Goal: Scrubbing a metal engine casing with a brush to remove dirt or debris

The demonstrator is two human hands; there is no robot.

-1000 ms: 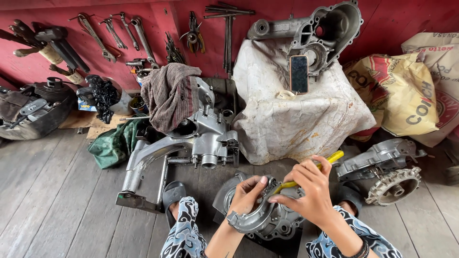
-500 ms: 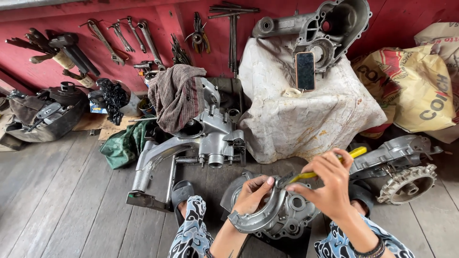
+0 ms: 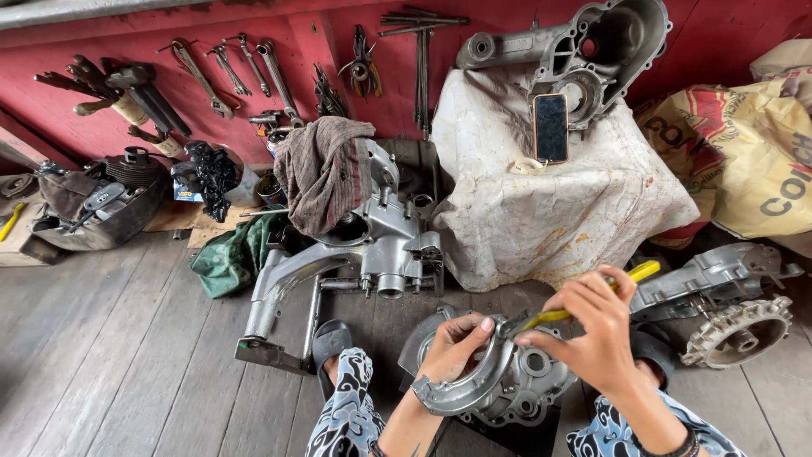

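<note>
A grey metal engine casing (image 3: 524,381) rests low in the head view, between my knees. My left hand (image 3: 455,345) grips a curved metal cover piece (image 3: 468,389) against the casing's left side. A yellow-handled tool (image 3: 592,296) is in my right hand (image 3: 594,328), its tip pointing left onto the casing beside my left fingers.
A silver engine block with a long arm (image 3: 338,258) lies ahead on the wooden floor, a striped rag (image 3: 323,169) draped on it. A cloth-covered stand (image 3: 550,195) holds a phone (image 3: 551,127) and a casing (image 3: 592,51). Another casing with a toothed wheel (image 3: 727,309) lies right. Wrenches (image 3: 237,72) hang on the red wall.
The view has shifted slightly; both hands stay on the casing, with the right hand and yellow tool a little higher and further right.
</note>
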